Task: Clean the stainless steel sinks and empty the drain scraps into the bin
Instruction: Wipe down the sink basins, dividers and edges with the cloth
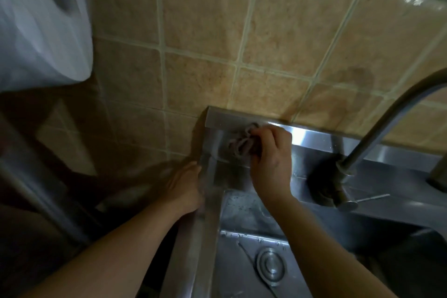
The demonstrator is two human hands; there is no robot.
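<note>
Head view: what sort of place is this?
Probably a kitchen wash-up area: a stainless steel sink with a drain strainer, a gooseneck faucet, and a tiled wall behind.

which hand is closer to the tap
Right. The right hand scrubs the sink's back ledge just left of the tap; the left hand rests farther left, on the sink's edge.

We see our right hand [269, 159] gripping a grey tangled scrubbing pad [242, 144] vs. the back-left corner ledge of the stainless steel sink [210, 225], just under its raised back rim. Our left hand [185, 185] rests w/ straight fingers on the sink's left outer edge. In the basin, a round metal drain strainer [271, 266] sits at the bottom. A curved metal faucet [377, 133] rises at right. Beige tiled wall [217, 31] behind; white plastic bag [41, 19] hangs top left.
</note>
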